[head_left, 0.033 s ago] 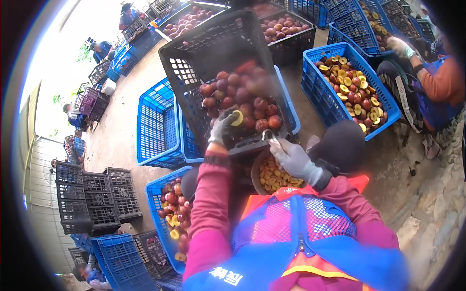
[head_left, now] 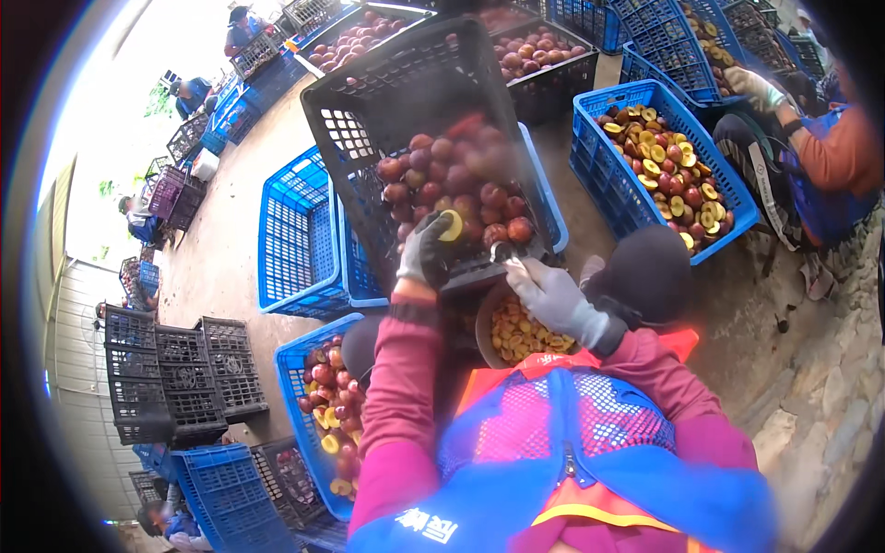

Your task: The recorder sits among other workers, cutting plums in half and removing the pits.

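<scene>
My gloved left hand (head_left: 426, 251) grips a plum half (head_left: 451, 226), its yellow cut face showing, over the front of a black crate (head_left: 332, 101). That tilted crate holds whole dark red plums (head_left: 442, 177). In my gloved right hand (head_left: 558, 300) is a small metal tool with a curved, ring-like end (head_left: 503, 252); its exact kind cannot be made out. The tool's end is at the crate's front edge, apart from the plum half. Beneath my right hand, a round bowl (head_left: 483, 332) contains small yellowish-brown pieces (head_left: 525, 334), probably plum stones.
A blue crate (head_left: 318, 323) of cut plums stands by my left arm. Blue crates (head_left: 267, 249) stand left of the black one. Right, another blue crate (head_left: 590, 166) holds halves, beside a seated co-worker (head_left: 839, 166). Black crates (head_left: 184, 378) are stacked far left.
My left hand has turned slightly around the plum half. The metal tool's end has tilted and shifted a little left. The crates stay in place.
</scene>
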Demonstrator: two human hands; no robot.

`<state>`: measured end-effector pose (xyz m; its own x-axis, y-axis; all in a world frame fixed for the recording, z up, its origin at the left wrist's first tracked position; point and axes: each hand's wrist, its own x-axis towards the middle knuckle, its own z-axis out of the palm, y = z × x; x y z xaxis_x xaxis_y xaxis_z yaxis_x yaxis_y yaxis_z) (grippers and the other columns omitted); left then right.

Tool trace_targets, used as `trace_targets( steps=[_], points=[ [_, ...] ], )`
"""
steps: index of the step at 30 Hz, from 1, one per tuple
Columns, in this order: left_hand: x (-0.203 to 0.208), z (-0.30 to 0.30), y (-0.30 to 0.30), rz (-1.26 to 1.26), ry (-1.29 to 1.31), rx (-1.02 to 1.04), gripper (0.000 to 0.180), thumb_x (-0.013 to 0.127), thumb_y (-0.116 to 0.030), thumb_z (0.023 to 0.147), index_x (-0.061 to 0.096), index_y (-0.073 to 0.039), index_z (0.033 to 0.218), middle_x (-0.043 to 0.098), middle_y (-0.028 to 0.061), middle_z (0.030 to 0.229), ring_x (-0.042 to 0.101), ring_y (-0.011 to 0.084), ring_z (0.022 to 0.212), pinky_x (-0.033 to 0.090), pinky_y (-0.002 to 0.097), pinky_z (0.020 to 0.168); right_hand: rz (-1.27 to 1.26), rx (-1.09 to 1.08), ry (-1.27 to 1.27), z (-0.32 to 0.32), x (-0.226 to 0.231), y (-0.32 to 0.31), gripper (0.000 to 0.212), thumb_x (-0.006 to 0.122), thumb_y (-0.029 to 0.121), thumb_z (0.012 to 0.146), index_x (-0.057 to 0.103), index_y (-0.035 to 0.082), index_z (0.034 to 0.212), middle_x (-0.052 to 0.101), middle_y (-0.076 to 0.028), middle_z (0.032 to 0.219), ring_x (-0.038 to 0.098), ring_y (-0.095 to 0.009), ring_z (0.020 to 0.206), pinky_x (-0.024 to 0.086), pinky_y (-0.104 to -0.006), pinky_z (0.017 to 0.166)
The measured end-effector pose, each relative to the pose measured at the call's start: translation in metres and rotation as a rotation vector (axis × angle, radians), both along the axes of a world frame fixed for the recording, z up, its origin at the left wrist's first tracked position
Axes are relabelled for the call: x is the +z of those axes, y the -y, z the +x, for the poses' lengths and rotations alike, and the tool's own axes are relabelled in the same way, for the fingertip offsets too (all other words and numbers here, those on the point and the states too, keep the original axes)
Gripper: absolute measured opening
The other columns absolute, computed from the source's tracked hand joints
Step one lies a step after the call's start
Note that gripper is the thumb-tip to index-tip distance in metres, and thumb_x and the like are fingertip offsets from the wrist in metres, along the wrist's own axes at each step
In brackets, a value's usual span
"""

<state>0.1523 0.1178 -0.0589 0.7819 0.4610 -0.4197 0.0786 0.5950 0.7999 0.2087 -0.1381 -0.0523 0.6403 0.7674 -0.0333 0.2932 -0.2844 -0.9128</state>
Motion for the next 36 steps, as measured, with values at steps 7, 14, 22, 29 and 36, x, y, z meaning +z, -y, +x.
trace_targets(
  steps=[7, 14, 22, 29, 36],
  points=[
    [0.0, -0.063, 0.074, 0.742, 0.159, -0.006, 0.03, 0.065, -0.014, 0.102, 0.063, -0.001, 0.129, 0.072, 0.0105, 0.118, 0.071, 0.0237, 0.106, 0.057, 0.0355, 0.095, -0.02, 0.111, 0.233, -0.039, 0.011, -0.009, 0.035, 0.056, 0.035, 0.109, 0.067, 0.004, 0.121, 0.073, -0.026, 0.096, 0.07, -0.047, 0.09, 0.054, -0.0544, 0.078],
    [0.005, -0.086, 0.115, 1.043, 0.19, -0.032, 0.033, 0.062, -0.006, 0.102, 0.06, 0.001, 0.134, 0.072, 0.0127, 0.122, 0.068, 0.0216, 0.114, 0.056, 0.0353, 0.097, -0.146, 0.066, 0.276, -0.051, 0.01, 0.005, 0.038, 0.055, 0.041, 0.109, 0.064, 0.005, 0.105, 0.071, -0.025, 0.085, 0.068, -0.048, 0.08, 0.051, -0.058, 0.072],
    [-0.045, -0.07, 0.104, -0.337, 0.252, 0.215, 0.05, 0.044, -0.053, 0.111, 0.065, -0.009, 0.123, 0.072, 0.0109, 0.11, 0.07, 0.0255, 0.099, 0.059, 0.039, 0.087, -0.097, 0.224, 0.254, -0.065, 0.003, 0.008, 0.043, 0.055, 0.043, 0.109, 0.064, 0.002, 0.098, 0.068, -0.029, 0.086, 0.067, -0.05, 0.085, 0.05, -0.0582, 0.077],
    [-0.029, -0.085, 0.137, 0.339, 0.217, 0.17, 0.044, 0.047, -0.048, 0.112, 0.066, -0.008, 0.108, 0.069, 0.0105, 0.095, 0.069, 0.0274, 0.084, 0.059, 0.0417, 0.078, -0.238, 0.325, -0.546, -0.057, 0.024, 0.013, 0.048, 0.048, 0.046, 0.112, 0.068, 0.006, 0.095, 0.062, -0.008, 0.069, 0.06, -0.023, 0.054, 0.045, -0.0374, 0.047],
    [0.0, -0.053, 0.106, -0.245, 0.2, 0.033, 0.044, 0.057, -0.052, 0.108, 0.063, -0.01, 0.098, 0.068, 0.0087, 0.086, 0.067, 0.026, 0.072, 0.058, 0.0407, 0.07, -0.124, 0.41, -1.263, -0.029, 0.034, 0.037, 0.057, 0.045, 0.051, 0.113, 0.066, 0.001, 0.1, 0.052, -0.002, 0.058, 0.041, -0.011, 0.035, 0.032, -0.0266, 0.032]
  ],
)
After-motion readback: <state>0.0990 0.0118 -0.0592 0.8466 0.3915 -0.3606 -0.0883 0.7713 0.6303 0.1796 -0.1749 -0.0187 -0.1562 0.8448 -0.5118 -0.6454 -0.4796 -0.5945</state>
